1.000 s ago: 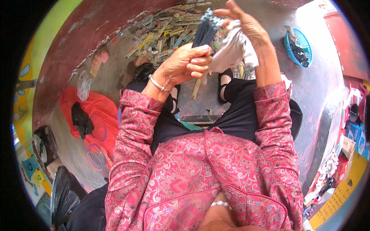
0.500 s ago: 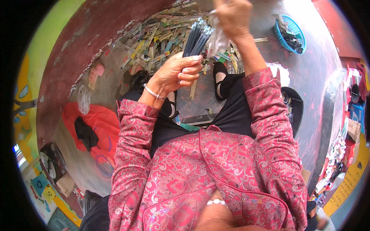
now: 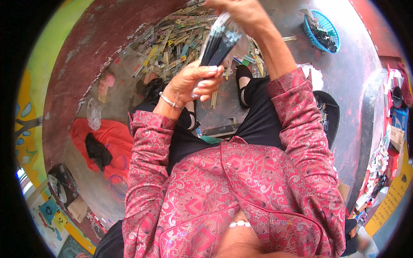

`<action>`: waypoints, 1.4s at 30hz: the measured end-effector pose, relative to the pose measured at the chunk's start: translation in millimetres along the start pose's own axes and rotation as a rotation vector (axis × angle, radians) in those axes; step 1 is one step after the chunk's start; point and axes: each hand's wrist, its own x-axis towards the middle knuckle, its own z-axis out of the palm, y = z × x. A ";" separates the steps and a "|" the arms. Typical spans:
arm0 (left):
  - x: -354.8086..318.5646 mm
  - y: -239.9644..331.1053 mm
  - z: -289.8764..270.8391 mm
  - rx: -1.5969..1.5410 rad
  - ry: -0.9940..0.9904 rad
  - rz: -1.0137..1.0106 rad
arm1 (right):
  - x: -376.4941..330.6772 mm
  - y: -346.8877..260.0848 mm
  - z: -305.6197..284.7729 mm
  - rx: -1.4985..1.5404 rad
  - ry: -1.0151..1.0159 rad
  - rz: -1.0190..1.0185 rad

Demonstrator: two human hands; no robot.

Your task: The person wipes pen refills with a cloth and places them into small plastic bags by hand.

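My left hand (image 3: 193, 83), with a pale bangle on its wrist, is wrapped round the lower part of a bundle of thin dark pencil-like sticks (image 3: 217, 48). The sticks stand tilted upward, with silvery ends at the top. A clear plastic bag (image 3: 225, 22) lies over the upper ends of the bundle and runs down its side into my left hand. Above the bundle, my right hand (image 3: 245, 15) is closed on the top of the bag, its fingertips partly cut off by the frame's upper edge.
Many loose rulers and flat strips (image 3: 167, 47) are heaped on the floor beyond my feet. A blue basket (image 3: 322, 32) with black pieces stands at the far right. To my left lie a red cloth (image 3: 116, 148) and a clear bag (image 3: 94, 112). A black container (image 3: 329, 116) sits beside my right leg.
The plastic bag, bunched under my right hand to the right of the bundle before, is now drawn over the sticks. My right hand has moved left and up; my left hand has barely moved.
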 end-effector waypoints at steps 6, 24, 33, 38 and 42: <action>7.5 -3.6 8.7 0.045 0.019 0.012 | -4.6 -1.6 10.8 -0.348 -0.273 -0.057; 30.1 15.4 -46.4 -0.446 0.246 0.633 | -27.8 52.2 86.4 -0.456 0.356 -0.257; 1.3 32.0 -27.4 -0.339 0.186 0.619 | -20.4 23.5 -6.3 -0.101 0.151 0.330; -1.8 18.0 3.0 -0.625 -0.407 0.241 | -11.9 17.0 21.5 0.058 -0.310 0.329; -2.0 6.3 6.2 -0.681 -0.523 0.143 | -13.6 19.0 38.8 0.434 -0.681 0.285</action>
